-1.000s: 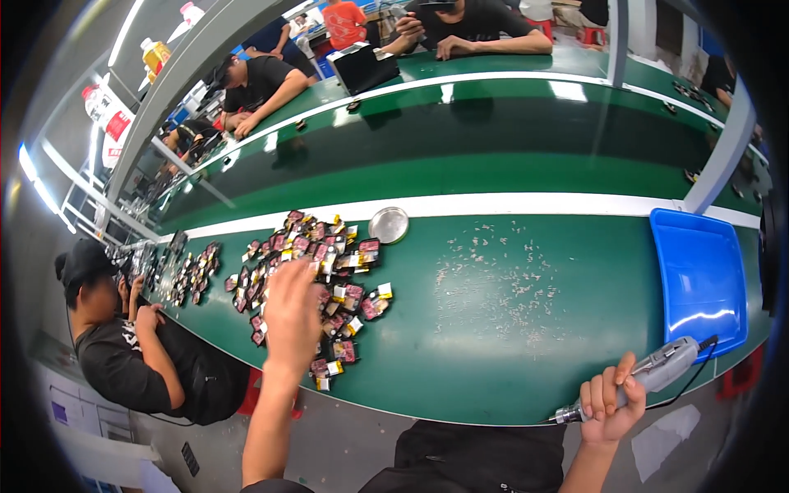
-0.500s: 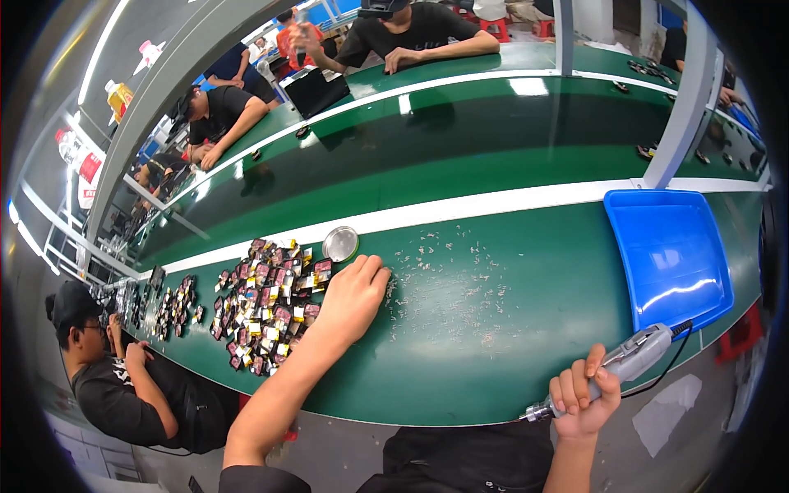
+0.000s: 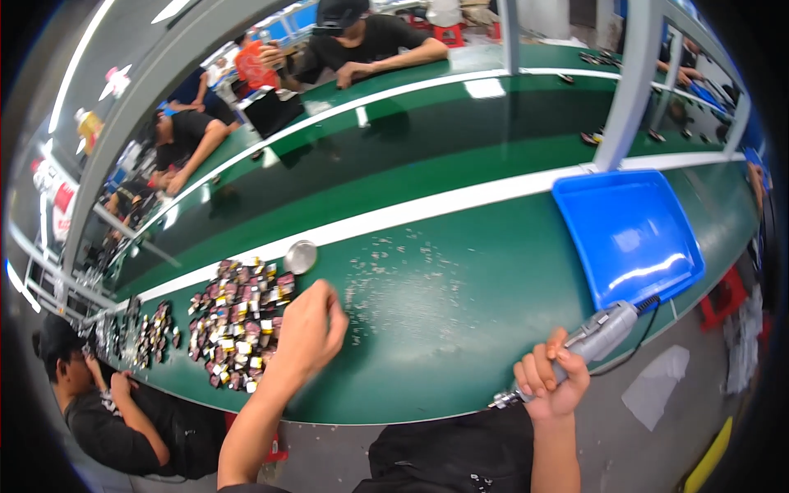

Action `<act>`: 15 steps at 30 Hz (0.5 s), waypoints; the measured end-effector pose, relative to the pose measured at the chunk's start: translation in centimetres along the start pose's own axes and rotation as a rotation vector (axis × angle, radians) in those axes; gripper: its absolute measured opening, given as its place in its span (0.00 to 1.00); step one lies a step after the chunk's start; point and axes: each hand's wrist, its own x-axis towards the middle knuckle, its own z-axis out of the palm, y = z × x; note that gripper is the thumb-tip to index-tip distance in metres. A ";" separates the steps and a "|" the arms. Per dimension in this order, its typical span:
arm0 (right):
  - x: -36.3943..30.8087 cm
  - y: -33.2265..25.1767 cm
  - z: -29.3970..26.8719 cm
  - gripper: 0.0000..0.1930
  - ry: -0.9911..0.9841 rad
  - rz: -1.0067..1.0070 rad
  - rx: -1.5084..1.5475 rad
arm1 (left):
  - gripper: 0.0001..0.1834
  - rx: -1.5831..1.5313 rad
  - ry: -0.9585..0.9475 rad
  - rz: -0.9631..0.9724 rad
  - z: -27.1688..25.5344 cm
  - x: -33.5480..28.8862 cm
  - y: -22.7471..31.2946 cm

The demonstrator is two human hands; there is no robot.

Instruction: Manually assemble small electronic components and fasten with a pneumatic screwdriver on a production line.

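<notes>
My right hand (image 3: 552,378) is wrapped round a grey electric screwdriver (image 3: 606,329), its silver tip pointing left at the table's near edge and a black cord leaving its far end. Over the green table, my left hand (image 3: 312,329) has its fingers curled together; whatever they may hold is hidden. Just left of it lies a heap of small black parts (image 3: 238,320) with pink, yellow and white areas. A round metal tin (image 3: 301,256) stands beyond the hand. Many tiny pale pieces, too small to name, lie scattered (image 3: 403,283) to its right.
A blue plastic tray (image 3: 633,238) sits at the right, next to a grey post (image 3: 629,90). More black parts (image 3: 154,333) lie farther left, where a co-worker in black (image 3: 123,403) sits. A white rail (image 3: 444,209) divides my table from the belt beyond. Other people work across it.
My left hand has drawn back toward me, away from the scattered pieces, with its fingers still curled. The whole view has shifted; the right hand keeps its hold on the screwdriver.
</notes>
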 end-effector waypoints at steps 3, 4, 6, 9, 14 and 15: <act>0.7 0.6 -0.2 0.06 -0.017 0.035 0.008 | 0.04 -0.218 -0.048 0.054 -0.3 -3.3 3.0; 0.6 0.5 -0.1 0.06 0.000 0.026 -0.003 | 0.04 -0.271 -0.059 0.083 -0.3 -4.4 4.0; 0.6 0.6 0.1 0.06 -0.013 0.007 -0.012 | 0.03 -0.437 -0.077 0.055 0.6 -6.3 5.9; 0.2 0.9 0.8 0.06 0.019 -0.047 -0.025 | 0.06 -0.797 -0.104 -0.093 2.9 -8.0 8.1; -1.1 1.1 3.8 0.06 -0.034 -0.130 0.084 | 0.08 -1.280 -0.155 -0.298 4.0 -8.7 10.9; -1.3 1.1 4.5 0.06 -0.021 -0.120 0.078 | 0.08 -1.288 -0.157 -0.314 4.3 -9.0 11.1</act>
